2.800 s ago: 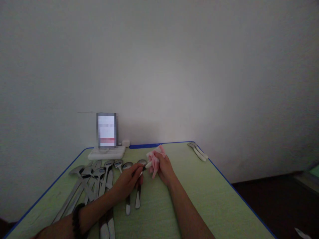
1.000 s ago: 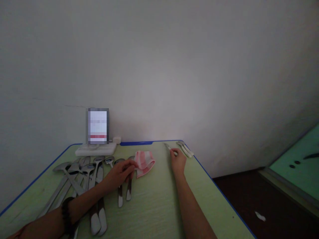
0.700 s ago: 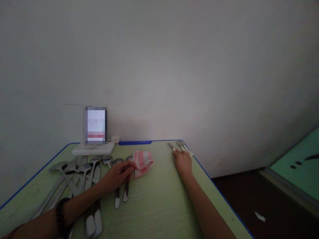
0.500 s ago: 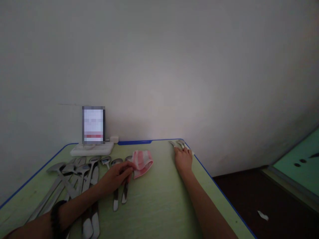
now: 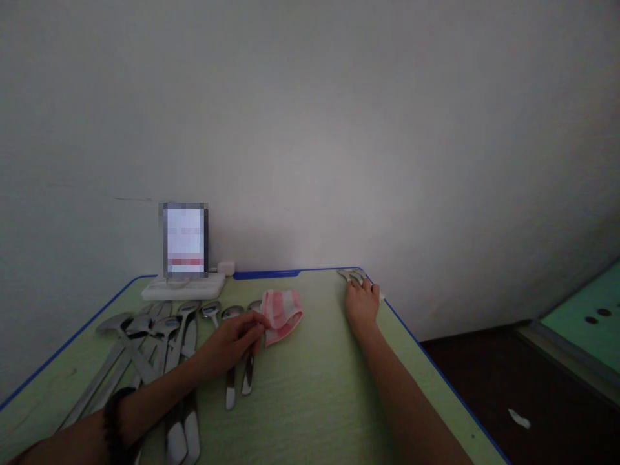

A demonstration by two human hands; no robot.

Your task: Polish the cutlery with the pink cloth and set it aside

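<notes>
My left hand (image 5: 239,339) pinches the near-left edge of a pink and white checked cloth (image 5: 281,313), which lies on the table. Under and beside this hand are two spoons, one with its bowl (image 5: 233,312) showing and one whose bowl (image 5: 254,305) is partly behind the cloth. At the far right corner, my right hand (image 5: 363,303) is closed over a piece of metal cutlery (image 5: 343,274); its handle is hidden by the fingers. More cutlery (image 5: 357,274) lies right alongside, its kind too small to tell.
Several large utensils, among them a turner (image 5: 115,321) and ladle-like spoons (image 5: 165,325), lie piled at the left under my forearm. Behind them a lit screen (image 5: 185,240) stands on a white base (image 5: 186,287). A blue edge (image 5: 443,371) borders the green table, against a wall.
My right hand has shifted slightly right, and the cutlery in it now lies closer to the pieces beside it. My left hand stays on the cloth. The whole view has shifted a little.
</notes>
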